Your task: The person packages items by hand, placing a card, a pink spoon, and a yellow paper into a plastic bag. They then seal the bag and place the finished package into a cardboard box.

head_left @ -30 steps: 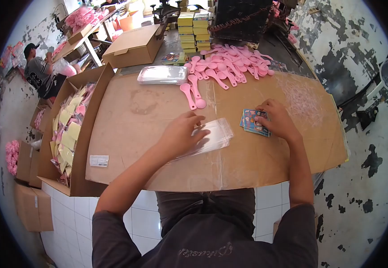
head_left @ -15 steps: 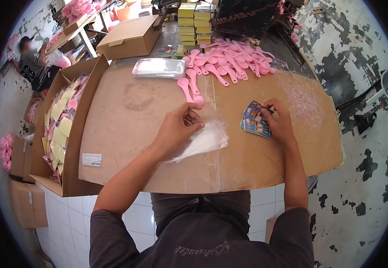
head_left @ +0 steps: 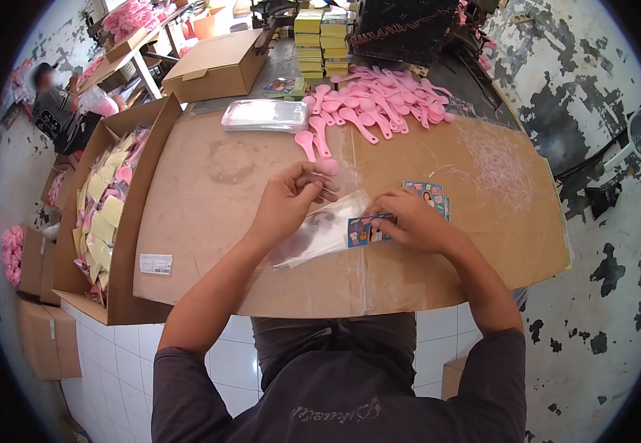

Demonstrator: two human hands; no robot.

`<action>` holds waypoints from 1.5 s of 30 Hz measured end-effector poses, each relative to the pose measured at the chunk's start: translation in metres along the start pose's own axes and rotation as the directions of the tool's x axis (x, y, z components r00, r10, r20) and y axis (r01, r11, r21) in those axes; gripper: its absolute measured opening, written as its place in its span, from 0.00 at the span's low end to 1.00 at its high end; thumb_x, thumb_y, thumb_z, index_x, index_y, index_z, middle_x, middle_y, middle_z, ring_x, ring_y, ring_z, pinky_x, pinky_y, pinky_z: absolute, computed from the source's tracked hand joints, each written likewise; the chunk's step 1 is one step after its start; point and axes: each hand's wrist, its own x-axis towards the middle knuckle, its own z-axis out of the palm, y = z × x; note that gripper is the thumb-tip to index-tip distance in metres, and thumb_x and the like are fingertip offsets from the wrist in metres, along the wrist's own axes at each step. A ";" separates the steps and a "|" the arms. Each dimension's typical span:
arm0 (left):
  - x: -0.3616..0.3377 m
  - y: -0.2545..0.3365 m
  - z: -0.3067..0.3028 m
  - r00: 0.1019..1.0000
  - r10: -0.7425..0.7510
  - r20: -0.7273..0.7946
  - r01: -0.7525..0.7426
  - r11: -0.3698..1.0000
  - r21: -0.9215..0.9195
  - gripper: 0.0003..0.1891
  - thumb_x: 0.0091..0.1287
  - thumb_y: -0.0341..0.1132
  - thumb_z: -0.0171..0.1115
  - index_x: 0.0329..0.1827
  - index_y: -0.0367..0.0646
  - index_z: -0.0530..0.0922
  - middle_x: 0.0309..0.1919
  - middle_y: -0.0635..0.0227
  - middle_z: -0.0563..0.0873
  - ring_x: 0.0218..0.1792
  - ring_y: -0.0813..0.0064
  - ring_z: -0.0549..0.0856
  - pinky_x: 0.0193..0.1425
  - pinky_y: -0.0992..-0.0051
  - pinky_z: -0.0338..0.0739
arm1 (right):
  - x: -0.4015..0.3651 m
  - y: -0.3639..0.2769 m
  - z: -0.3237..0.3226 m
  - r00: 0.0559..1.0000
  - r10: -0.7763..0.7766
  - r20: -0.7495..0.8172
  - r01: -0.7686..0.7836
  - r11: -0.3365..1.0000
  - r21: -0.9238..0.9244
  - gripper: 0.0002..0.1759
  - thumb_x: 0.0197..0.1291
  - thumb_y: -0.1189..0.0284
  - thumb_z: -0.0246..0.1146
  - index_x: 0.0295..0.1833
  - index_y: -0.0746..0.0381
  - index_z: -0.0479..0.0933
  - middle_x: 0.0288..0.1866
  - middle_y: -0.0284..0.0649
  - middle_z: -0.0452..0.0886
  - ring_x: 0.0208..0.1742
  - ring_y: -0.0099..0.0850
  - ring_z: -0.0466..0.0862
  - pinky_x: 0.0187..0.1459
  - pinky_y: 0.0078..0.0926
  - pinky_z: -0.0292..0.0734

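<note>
My left hand (head_left: 285,203) is closed in a pinch on a thin clear plastic bag (head_left: 345,179), only faintly visible past the fingertips. Just beyond those fingers lie pink plastic spoons (head_left: 319,135). My right hand (head_left: 416,223) grips a blue printed card (head_left: 360,231) between thumb and fingers, its free end pointing left. Below and between the hands, a stack of clear plastic bags (head_left: 309,244) lies on the cardboard, partly under the card. More printed cards (head_left: 414,187) rest behind my right hand, which partly covers them.
A heap of pink spoons (head_left: 387,100) spreads across the back, beside a clear plastic pack (head_left: 265,116). Stacked cards (head_left: 308,44) stand behind. On the left is an open carton (head_left: 159,148) of packed goods; a closed box (head_left: 213,66) sits farther back. Another person (head_left: 55,111) sits far left.
My right hand has moved left from the cards, carrying one card over the bag stack. My left hand stays near its place, with a clear bag now faintly visible at the fingers.
</note>
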 end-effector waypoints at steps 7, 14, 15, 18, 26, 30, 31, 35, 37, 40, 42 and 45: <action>-0.005 0.010 0.003 0.983 -0.117 0.141 0.128 0.989 -0.073 0.14 0.82 0.37 0.61 0.57 0.33 0.83 0.44 0.59 0.91 0.42 0.72 0.92 0.51 0.72 0.88 | 0.017 -0.008 -0.032 0.954 0.189 -0.233 -0.123 0.954 0.272 0.13 0.68 0.76 0.69 0.57 0.64 0.83 0.43 0.38 0.89 0.43 0.21 0.85 0.45 0.25 0.80; -0.011 0.008 0.010 0.982 -0.153 0.108 0.159 0.986 -0.048 0.14 0.80 0.36 0.64 0.53 0.31 0.85 0.44 0.59 0.92 0.44 0.73 0.92 0.48 0.74 0.88 | 0.028 -0.011 -0.027 0.862 0.173 -0.476 0.027 0.923 0.384 0.15 0.67 0.78 0.70 0.59 0.65 0.82 0.40 0.38 0.88 0.40 0.20 0.85 0.44 0.24 0.81; -0.011 0.010 0.011 0.978 -0.168 0.123 0.180 0.979 -0.095 0.14 0.80 0.36 0.65 0.54 0.31 0.85 0.44 0.59 0.92 0.44 0.73 0.92 0.48 0.74 0.88 | 0.027 -0.010 -0.027 0.864 0.164 -0.476 0.026 0.929 0.368 0.15 0.67 0.78 0.70 0.58 0.65 0.83 0.41 0.38 0.88 0.41 0.21 0.86 0.44 0.24 0.81; -0.012 0.014 0.014 0.977 -0.170 0.133 0.189 0.971 -0.148 0.13 0.80 0.36 0.65 0.54 0.31 0.85 0.44 0.60 0.92 0.44 0.74 0.93 0.47 0.75 0.88 | 0.027 -0.009 -0.025 0.868 0.051 -0.494 0.076 0.969 0.233 0.13 0.67 0.78 0.70 0.56 0.65 0.84 0.43 0.40 0.89 0.42 0.25 0.87 0.46 0.26 0.82; -0.013 0.005 0.017 0.985 -0.133 0.106 0.134 0.991 -0.004 0.12 0.78 0.35 0.67 0.54 0.35 0.86 0.43 0.66 0.92 0.45 0.82 0.90 0.44 0.79 0.85 | 0.027 -0.013 -0.022 0.934 -0.034 -0.354 0.091 0.985 0.144 0.14 0.65 0.78 0.70 0.56 0.64 0.86 0.47 0.43 0.89 0.43 0.32 0.88 0.47 0.31 0.82; -0.017 0.009 0.020 0.988 -0.090 0.127 0.083 0.995 0.061 0.12 0.79 0.35 0.67 0.54 0.34 0.86 0.44 0.66 0.92 0.44 0.85 0.89 0.44 0.80 0.85 | 0.028 -0.010 -0.021 0.979 -0.072 -0.193 0.109 0.977 0.185 0.15 0.65 0.77 0.71 0.57 0.63 0.86 0.46 0.43 0.89 0.41 0.31 0.87 0.43 0.31 0.80; -0.017 0.006 0.020 0.985 -0.093 0.148 0.086 0.995 0.059 0.12 0.79 0.35 0.67 0.54 0.33 0.86 0.44 0.65 0.92 0.44 0.84 0.89 0.45 0.80 0.85 | 0.028 -0.009 -0.020 0.983 -0.093 -0.157 0.125 0.970 0.209 0.15 0.65 0.77 0.72 0.57 0.63 0.86 0.46 0.43 0.89 0.41 0.31 0.86 0.42 0.30 0.80; -0.017 -0.001 0.023 0.977 -0.125 0.175 0.121 0.992 0.032 0.13 0.79 0.35 0.66 0.55 0.31 0.84 0.45 0.64 0.93 0.43 0.82 0.89 0.47 0.80 0.84 | 0.032 -0.020 -0.004 0.959 0.077 -0.271 0.031 0.927 0.375 0.15 0.67 0.75 0.71 0.59 0.62 0.86 0.42 0.39 0.88 0.39 0.28 0.86 0.42 0.26 0.80; -0.018 0.003 0.024 0.982 -0.127 0.138 0.130 0.991 -0.019 0.13 0.79 0.34 0.66 0.57 0.32 0.83 0.45 0.64 0.93 0.43 0.83 0.89 0.46 0.80 0.84 | 0.033 -0.014 -0.001 0.929 0.274 -0.248 -0.103 0.836 0.538 0.15 0.68 0.73 0.71 0.59 0.63 0.85 0.44 0.39 0.89 0.38 0.27 0.85 0.41 0.25 0.79; -0.015 0.004 0.022 0.993 -0.089 0.079 0.096 0.991 -0.089 0.13 0.80 0.33 0.65 0.60 0.33 0.82 0.46 0.65 0.92 0.43 0.84 0.88 0.47 0.80 0.84 | 0.028 0.001 0.004 0.920 0.258 -0.293 -0.063 0.839 0.540 0.13 0.70 0.72 0.70 0.58 0.62 0.86 0.41 0.36 0.89 0.40 0.25 0.84 0.41 0.24 0.79; -0.012 -0.005 0.017 0.995 -0.058 0.085 0.062 0.997 -0.052 0.14 0.80 0.32 0.64 0.62 0.34 0.81 0.47 0.65 0.91 0.43 0.84 0.88 0.49 0.79 0.84 | 0.027 -0.005 0.004 0.944 0.148 -0.294 -0.015 0.911 0.411 0.12 0.71 0.71 0.69 0.56 0.63 0.87 0.41 0.36 0.88 0.40 0.25 0.84 0.42 0.25 0.79; -0.013 -0.012 0.016 0.999 -0.023 0.023 0.022 0.999 0.036 0.14 0.80 0.32 0.64 0.62 0.33 0.80 0.45 0.65 0.93 0.42 0.85 0.88 0.44 0.80 0.83 | 0.035 -0.004 0.005 0.975 0.006 -0.223 0.080 0.924 0.373 0.11 0.73 0.70 0.67 0.53 0.63 0.88 0.44 0.37 0.87 0.41 0.27 0.83 0.44 0.27 0.79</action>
